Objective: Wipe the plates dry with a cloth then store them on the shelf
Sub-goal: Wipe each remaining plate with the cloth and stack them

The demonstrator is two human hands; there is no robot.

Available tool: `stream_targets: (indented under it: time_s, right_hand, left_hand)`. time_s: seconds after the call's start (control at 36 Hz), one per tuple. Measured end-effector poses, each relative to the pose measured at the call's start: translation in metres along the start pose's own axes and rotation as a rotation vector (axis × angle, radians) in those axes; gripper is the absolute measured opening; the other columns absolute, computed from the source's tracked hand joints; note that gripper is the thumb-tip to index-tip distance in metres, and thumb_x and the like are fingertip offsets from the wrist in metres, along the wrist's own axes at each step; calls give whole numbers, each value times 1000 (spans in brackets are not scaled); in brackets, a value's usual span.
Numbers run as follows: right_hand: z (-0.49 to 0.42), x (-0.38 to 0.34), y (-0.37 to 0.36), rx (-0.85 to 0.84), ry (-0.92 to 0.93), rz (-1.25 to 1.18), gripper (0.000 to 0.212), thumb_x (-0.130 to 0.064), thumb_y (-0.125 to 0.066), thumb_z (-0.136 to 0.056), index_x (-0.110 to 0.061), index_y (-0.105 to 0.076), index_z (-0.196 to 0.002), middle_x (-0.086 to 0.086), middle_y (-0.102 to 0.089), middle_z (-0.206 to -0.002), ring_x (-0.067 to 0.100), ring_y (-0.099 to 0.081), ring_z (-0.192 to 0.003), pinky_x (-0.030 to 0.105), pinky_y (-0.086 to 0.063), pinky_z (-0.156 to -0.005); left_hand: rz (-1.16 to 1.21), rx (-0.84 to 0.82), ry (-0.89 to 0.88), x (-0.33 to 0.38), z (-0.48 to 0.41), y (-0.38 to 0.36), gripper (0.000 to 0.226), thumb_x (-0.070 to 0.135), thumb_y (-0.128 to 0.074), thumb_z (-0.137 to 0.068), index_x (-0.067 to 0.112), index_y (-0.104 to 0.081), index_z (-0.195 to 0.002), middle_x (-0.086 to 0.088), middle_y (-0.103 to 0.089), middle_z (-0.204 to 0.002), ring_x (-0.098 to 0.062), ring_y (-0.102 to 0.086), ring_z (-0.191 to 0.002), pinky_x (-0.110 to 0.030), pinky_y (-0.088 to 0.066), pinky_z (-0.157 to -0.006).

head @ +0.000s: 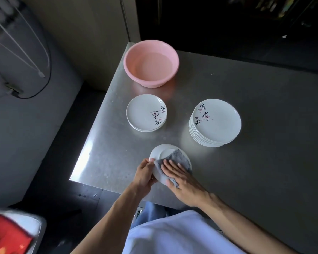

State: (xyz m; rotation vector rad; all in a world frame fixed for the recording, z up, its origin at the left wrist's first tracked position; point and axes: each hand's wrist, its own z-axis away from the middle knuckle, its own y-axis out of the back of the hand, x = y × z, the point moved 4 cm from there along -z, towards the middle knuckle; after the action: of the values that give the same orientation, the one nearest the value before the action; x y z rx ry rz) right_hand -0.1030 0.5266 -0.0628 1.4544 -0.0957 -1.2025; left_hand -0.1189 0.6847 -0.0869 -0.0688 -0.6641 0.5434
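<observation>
A white plate [162, 153] is held bottom-up and tilted just above the steel table's front edge. My left hand [145, 176] grips its left rim. My right hand [182, 182] presses a grey cloth [178, 158] flat against the plate's underside, fingers straight. A short stack of white plates [146, 113] with painted lettering sits left of centre. A taller stack of the same plates [216, 122] stands to the right.
A pink basin [151, 63] holding water sits at the table's far left corner. The steel table [264, 143] stretches to the right. Dark shelving [228, 24] lies behind it. A red and white object [9, 233] is at the lower left, off the table.
</observation>
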Motion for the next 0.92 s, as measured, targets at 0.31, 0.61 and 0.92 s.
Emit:
stream_targets:
  time_s: [0.31, 0.61, 0.92]
  right_hand:
    - [-43, -15, 27, 84, -225, -148, 57, -38, -24, -106, -9, -35, -154, 8, -28, -163, 24, -17, -153, 34, -8, -124]
    - [-59, 18, 32, 291, -405, -12, 51, -37, -24, -108, -10, -42, -147, 14, -46, -150, 31, -43, -138, 44, -31, -114]
    - [-51, 40, 24, 388, -617, -403, 79, -59, -11, -92, -17, -39, -153, 4, -37, -159, 20, -30, -148, 37, -20, -123]
  left_hand:
    - [-96, -188, -52, -6, 19, -15, 25, 20, -52, -108, 22, -64, -131, -9, -75, -120, -25, -73, -103, -44, -61, -82]
    - [-171, -206, -78, -1, 18, -16, 27, 25, -56, -106, 22, -68, -130, -9, -74, -122, -23, -70, -102, -46, -61, -88]
    - [-63, -194, -36, -3, 17, -18, 18, 12, -55, -104, 16, -63, -120, -5, -71, -106, -17, -67, -88, -31, -56, -75]
